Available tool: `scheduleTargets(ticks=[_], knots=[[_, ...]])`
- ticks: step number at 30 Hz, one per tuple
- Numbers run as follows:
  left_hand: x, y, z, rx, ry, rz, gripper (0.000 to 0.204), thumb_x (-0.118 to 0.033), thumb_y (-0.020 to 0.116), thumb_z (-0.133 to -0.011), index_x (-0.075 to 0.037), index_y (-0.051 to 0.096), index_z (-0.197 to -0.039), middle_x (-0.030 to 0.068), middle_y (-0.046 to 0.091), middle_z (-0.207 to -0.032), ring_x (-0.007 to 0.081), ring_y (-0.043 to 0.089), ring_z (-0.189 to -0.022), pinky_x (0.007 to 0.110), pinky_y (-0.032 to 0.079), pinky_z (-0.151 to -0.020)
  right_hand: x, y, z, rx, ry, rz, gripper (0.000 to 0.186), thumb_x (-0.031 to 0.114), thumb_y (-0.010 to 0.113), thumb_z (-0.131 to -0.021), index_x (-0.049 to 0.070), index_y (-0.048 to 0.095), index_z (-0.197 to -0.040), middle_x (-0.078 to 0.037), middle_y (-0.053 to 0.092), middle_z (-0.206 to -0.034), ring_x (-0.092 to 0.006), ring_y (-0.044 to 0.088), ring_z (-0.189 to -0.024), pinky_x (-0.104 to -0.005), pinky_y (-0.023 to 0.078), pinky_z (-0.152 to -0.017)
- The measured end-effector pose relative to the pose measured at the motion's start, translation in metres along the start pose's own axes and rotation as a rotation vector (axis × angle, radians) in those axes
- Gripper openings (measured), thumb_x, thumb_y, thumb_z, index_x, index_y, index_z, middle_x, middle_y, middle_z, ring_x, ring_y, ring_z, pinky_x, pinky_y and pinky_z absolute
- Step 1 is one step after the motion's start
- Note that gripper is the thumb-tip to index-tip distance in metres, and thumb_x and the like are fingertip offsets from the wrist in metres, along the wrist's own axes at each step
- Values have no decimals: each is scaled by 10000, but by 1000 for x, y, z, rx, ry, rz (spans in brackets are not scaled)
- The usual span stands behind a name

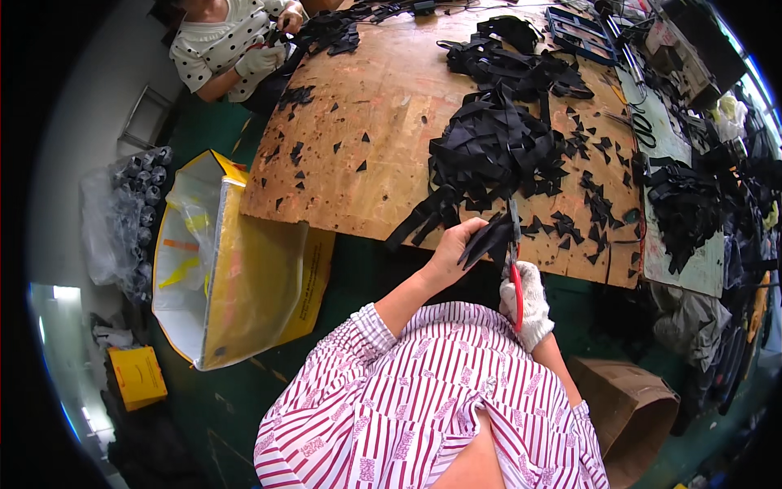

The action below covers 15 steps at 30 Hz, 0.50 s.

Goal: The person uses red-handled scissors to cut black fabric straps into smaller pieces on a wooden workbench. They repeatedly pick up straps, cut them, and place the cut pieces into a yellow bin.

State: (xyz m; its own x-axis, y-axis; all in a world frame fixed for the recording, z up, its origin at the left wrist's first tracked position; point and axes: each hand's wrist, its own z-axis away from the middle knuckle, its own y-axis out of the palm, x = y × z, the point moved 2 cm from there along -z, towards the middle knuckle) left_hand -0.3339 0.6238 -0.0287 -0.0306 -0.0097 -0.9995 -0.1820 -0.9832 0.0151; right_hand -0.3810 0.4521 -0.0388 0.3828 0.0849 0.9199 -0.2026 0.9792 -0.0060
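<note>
My bare left hand (453,254) is closed on a small bunch of black webbing straps (489,242) at the table's near edge. In a white knit glove, my right hand (528,303) grips a pair of scissors (516,281) with red handles. The blades point away from me and lie right beside the straps; whether they touch the fabric I cannot tell. Just beyond my hands a large heap of black straps (495,147) lies on the wooden table (383,90). Small black triangular offcuts (599,204) are scattered to its right.
Across the table at the far left, a person in a polka-dot top (236,41) handles black strips. A yellow box (261,269) stands left of the table. A cardboard box (627,407) is at my lower right. Black-handled scissors (643,129) and more straps (684,204) lie at the right.
</note>
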Motion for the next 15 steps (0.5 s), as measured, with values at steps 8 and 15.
scheduleTargets(ticks=[8,15], knots=[[1,-10,17,-394,-30,213,247,-84,618,-858,-43,526,-1084,-12,537,-785,60,497,-694,215,412,-637,24,2,-6,-96,96,-365,90,105,503,-769,65,496,-849,-16,460,-605,-105,387,-347,-222,286,-284],[-51,-90,7,-305,58,449,417,28,594,-700,-71,445,-1078,-15,465,-732,109,503,-658,267,448,-681,12,-19,-6,-89,90,-375,125,133,514,-828,36,461,-886,-10,451,-575,-94,408,-353,-217,363,-312]])
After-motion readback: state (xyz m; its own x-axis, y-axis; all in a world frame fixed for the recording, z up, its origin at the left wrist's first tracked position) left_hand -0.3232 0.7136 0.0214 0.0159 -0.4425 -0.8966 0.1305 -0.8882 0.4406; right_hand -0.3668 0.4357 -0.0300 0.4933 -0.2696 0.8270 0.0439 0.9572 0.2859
